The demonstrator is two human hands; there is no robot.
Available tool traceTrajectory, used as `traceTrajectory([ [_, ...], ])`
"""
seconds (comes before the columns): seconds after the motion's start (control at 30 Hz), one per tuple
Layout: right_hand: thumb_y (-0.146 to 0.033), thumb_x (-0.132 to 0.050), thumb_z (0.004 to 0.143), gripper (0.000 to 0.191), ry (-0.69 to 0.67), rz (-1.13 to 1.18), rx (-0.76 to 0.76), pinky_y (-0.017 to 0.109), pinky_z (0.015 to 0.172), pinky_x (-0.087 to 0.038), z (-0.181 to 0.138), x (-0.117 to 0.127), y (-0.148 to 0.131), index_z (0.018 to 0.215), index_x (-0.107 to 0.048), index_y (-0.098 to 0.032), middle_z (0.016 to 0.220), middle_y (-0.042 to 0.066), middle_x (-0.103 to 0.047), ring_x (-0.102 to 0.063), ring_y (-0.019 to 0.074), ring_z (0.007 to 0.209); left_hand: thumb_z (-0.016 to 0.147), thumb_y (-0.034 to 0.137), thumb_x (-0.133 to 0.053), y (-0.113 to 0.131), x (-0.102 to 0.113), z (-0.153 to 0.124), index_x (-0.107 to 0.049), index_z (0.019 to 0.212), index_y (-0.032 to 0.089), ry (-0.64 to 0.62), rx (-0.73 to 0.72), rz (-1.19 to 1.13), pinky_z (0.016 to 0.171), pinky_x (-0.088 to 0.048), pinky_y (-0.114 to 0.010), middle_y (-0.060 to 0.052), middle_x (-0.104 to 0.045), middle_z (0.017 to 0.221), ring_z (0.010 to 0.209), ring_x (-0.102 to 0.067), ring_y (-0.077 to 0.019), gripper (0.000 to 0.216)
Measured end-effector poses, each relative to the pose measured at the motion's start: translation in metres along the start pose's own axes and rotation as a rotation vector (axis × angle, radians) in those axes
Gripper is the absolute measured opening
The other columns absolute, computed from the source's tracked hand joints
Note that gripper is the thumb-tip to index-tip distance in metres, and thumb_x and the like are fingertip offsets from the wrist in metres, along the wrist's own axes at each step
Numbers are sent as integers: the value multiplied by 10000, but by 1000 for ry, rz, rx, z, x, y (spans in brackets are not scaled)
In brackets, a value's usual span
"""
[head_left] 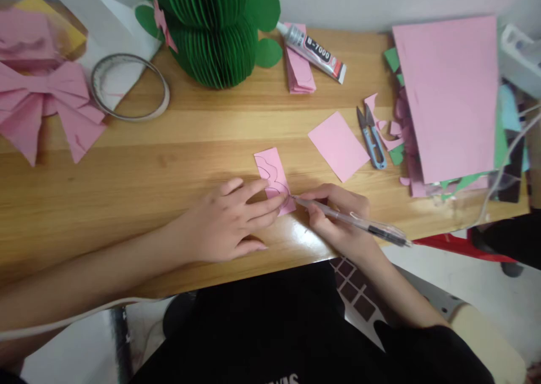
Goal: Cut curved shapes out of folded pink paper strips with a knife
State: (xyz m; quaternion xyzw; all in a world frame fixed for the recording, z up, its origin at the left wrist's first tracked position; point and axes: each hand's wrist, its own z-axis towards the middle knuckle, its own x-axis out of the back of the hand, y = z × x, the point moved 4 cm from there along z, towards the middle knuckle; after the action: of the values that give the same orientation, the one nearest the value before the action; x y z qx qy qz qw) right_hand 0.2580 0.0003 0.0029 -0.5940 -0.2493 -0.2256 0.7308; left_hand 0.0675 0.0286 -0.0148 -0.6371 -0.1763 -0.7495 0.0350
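In the head view, the pink strip (269,162) lies flat on the desk (169,153), with its near part under the left hand's fingers; its long side runs away from the person, and its far end leans a bit left; curvy dark lines are drawn on it. The left hand (232,220) is spread out, fingertips resting on the strip, not gripping anything; the right hand (338,209) pinches a pen (353,220), which points left and slightly away from the person, its tip at the strip's right edge. To the strip's right is a pink card (339,146); farther right of it are blue snippers (370,129), blades pointing away, then a big pink sheet (448,102); beyond the strip lies a glue tube (315,51), nozzle toward the left.
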Motion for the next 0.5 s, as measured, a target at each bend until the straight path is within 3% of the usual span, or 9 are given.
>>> traceTrajectory([
  [0.17,-159,-583,823,121,-6,18,-7,207,456,-431,-2,0,1,847,-702,-155,603,-15,-652,-551,79,472,983,516,-513,0,1,1,-590,1354,202,-1,1,17,931,-354,-411,-3,-630,1392,1275,-493,-297,492],
  [0.5,-145,-597,831,106,29,22,-6,196,469,-438,-3,-1,1,863,-698,-146,620,-17,-653,-563,72,491,972,530,-520,0,0,1,-600,1347,194,1,-7,20,931,-348,-419,-24,-638,1382,1268,-497,-315,509],
])
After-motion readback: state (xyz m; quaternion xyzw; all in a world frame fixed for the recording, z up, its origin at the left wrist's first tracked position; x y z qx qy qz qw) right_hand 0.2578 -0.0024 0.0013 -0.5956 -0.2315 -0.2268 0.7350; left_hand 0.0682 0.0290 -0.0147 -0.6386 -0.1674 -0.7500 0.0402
